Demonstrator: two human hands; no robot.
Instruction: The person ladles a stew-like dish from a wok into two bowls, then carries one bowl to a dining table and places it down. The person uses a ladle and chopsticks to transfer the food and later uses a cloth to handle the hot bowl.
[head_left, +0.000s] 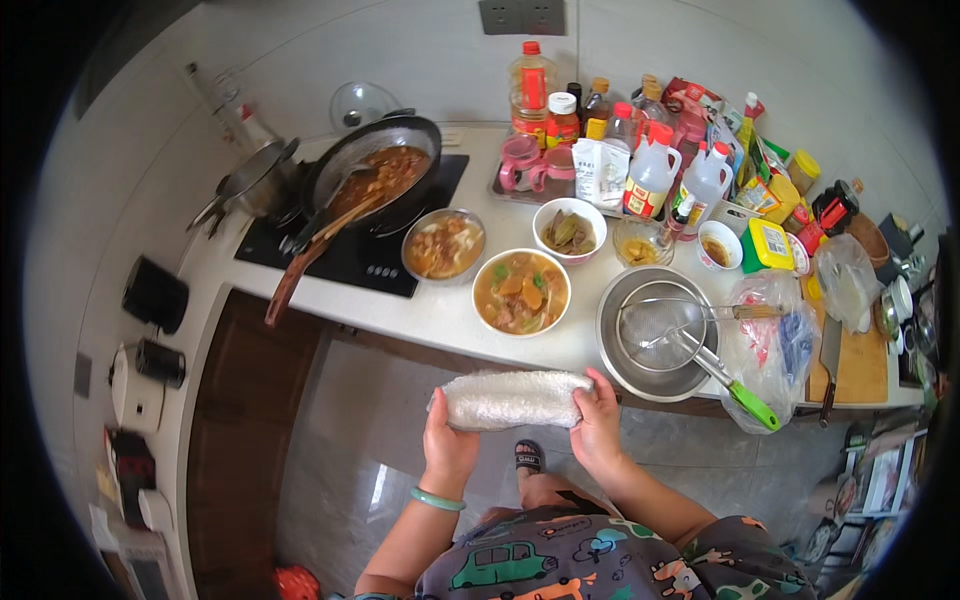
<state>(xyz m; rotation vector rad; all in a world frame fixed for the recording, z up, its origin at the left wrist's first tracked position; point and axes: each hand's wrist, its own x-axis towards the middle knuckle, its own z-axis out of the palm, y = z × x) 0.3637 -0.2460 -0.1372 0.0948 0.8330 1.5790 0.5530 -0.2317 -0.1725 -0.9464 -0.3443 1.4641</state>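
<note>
Stretched between my two hands is a white oblong bundle (517, 400) with a crinkled surface, seemingly in clear plastic; its contents cannot be made out. My left hand (451, 446) grips one end, thumb on top. The other end is in my right hand (598, 420). Both hands hold it above the floor, just in front of the counter edge. Closest beyond it on the counter is a white bowl of soup (521, 292) with meat and orange slices. To the right stands a steel basin (611, 352) with a wire-mesh strainer (660, 330) and a green-handled strainer (752, 405) lying in it.
A wok (322, 161) of brown stew sits tilted on the black cooktop (352, 266), its wooden handle jutting past the counter edge. Beside it are a steel bowl of food (444, 244) and a bowl of leaves (570, 231). A kitchen knife (829, 349) lies on the cutting board (862, 367).
</note>
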